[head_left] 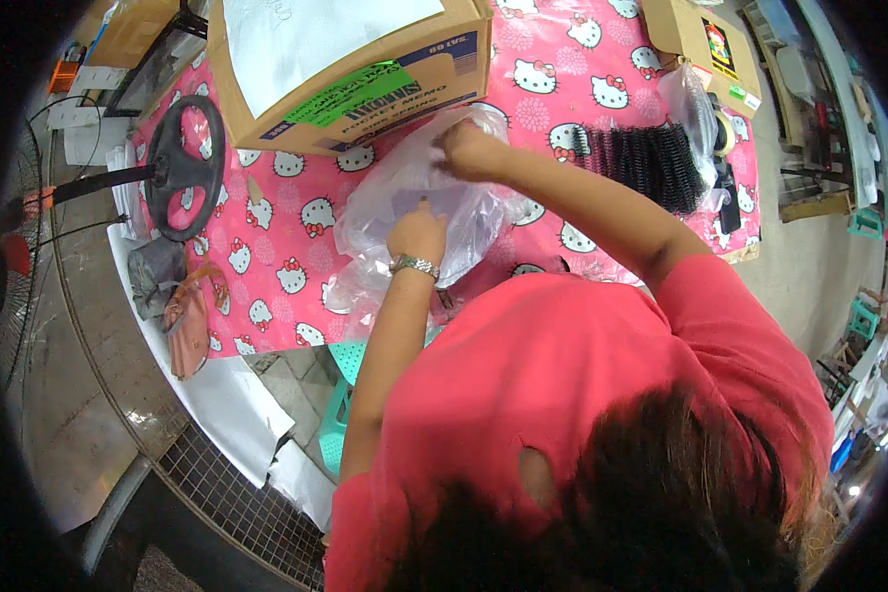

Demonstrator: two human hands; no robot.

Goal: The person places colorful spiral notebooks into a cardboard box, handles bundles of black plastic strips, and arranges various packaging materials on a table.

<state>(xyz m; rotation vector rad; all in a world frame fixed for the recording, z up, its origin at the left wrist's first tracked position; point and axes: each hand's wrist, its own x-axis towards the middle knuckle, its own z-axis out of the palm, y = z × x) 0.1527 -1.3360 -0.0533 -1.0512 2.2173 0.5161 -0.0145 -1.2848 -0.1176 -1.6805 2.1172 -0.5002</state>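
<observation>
A large clear plastic bag (pixel 373 202) lies crumpled in front of me on the pink patterned table cover. Through it shows a pale lilac, flat-looking item (pixel 416 201) whose kind I cannot make out. My right hand (pixel 471 151) is closed on the upper part of the bag, close to the cardboard box. Lower down, my left hand (pixel 417 238), with a metal watch on its wrist, has its fingers curled in against the bag's plastic beside the lilac item. Its fingertips are partly hidden.
A large cardboard box (pixel 385 109) with paper on top stands at the far side. To the right lie black spiral coils (pixel 641 163) and a smaller open box (pixel 725 49). At left are a black ring-shaped fan part (pixel 214 168) and a pinkish pouch (pixel 187 326). A green stool (pixel 334 424) stands below.
</observation>
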